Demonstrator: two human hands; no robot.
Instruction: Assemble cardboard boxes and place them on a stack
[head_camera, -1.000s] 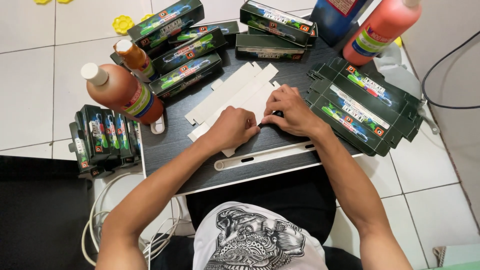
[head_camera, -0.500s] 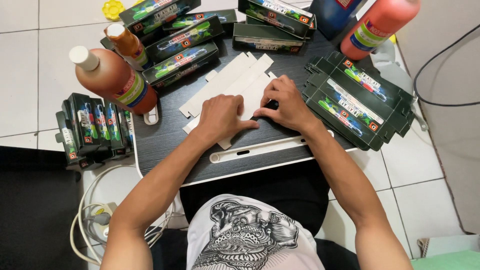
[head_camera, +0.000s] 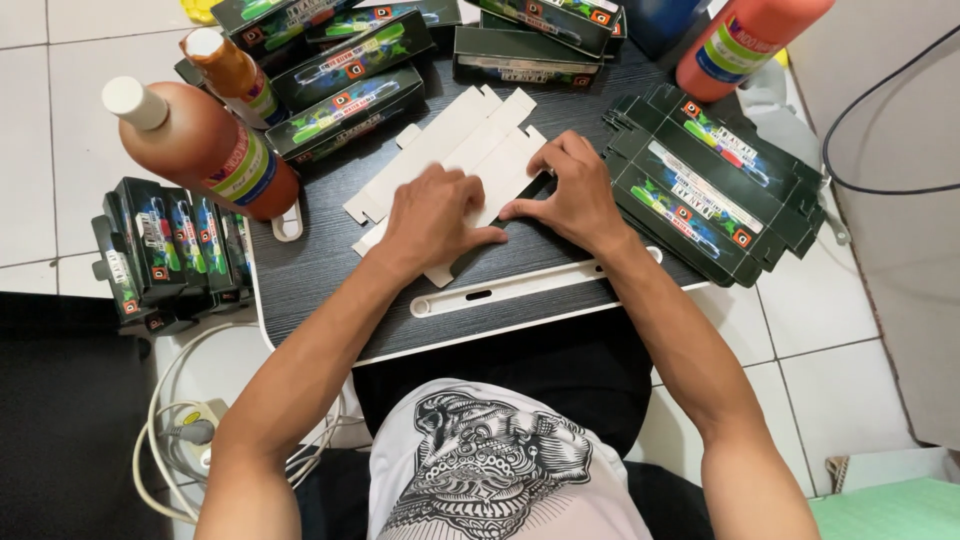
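Cardboard lies under both hands: a flat white carton blank (head_camera: 455, 165), unfolded and printed side down, sits at the middle of the small dark lap table (head_camera: 330, 270). The left hand (head_camera: 432, 220) is spread open and presses palm-down on the blank's near end, gripping nothing; the right hand (head_camera: 572, 195), just at its three o'clock, rests with fingers curved and fingertips pinching down along the blank's right edge, open rather than closed round anything. Folding well here would seem to call for keeping the left palm flat as an anchor, so the sheet does not slide on the smooth top, while the right fingertips run along the scored line instead of beside it. Counted: one white blank on the table; three orange bottles, one large with a white cap (head_camera: 205, 150) at nine o'clock of the hands, a smaller one (head_camera: 232, 68) at ten o'clock behind it, and one (head_camera: 745, 40) at one o'clock. Made-up dark boxes (head_camera: 350, 105) lie at eleven to twelve o'clock, at least five, with more cut off by the top edge. A stack of flat printed blanks (head_camera: 715, 185) lies at three o'clock, its number not countable. About four boxes stand upright (head_camera: 170, 250) on the floor at nine o'clock.
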